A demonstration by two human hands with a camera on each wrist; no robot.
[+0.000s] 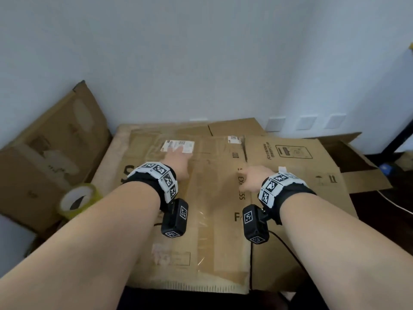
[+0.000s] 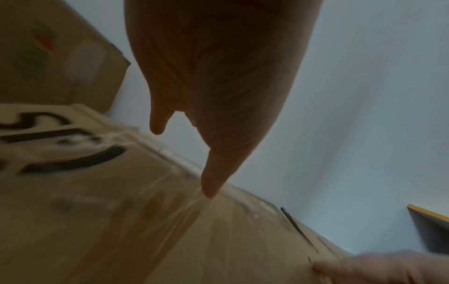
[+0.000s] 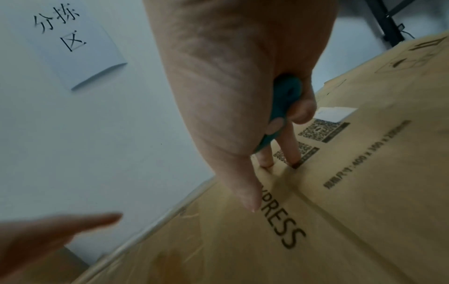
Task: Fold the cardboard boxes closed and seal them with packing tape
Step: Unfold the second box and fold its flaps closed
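Observation:
A large brown cardboard box (image 1: pixel 219 249) lies in front of me with its top flaps folded flat and clear tape (image 1: pixel 201 211) along the middle seam. My left hand (image 1: pixel 178 163) rests flat on the left flap by a white shipping label (image 1: pixel 177 146), its fingers (image 2: pixel 210 184) straight against the cardboard (image 2: pixel 109 230). My right hand (image 1: pixel 252 177) grips a small teal tool (image 3: pixel 284 107) in its curled fingers, while two straight fingers (image 3: pixel 292 153) touch the right flap (image 3: pixel 352 211) near the printed codes. A roll of yellowish packing tape (image 1: pixel 77 201) stands to the left.
Another cardboard box (image 1: pixel 44 153) leans against the wall on the left, under the tape roll. An open box (image 1: pixel 348 157) sits behind on the right. A black frame leg (image 1: pixel 400 139) and a white cable (image 1: pixel 393 204) are at the far right. A paper sign (image 3: pixel 77 44) hangs on the wall.

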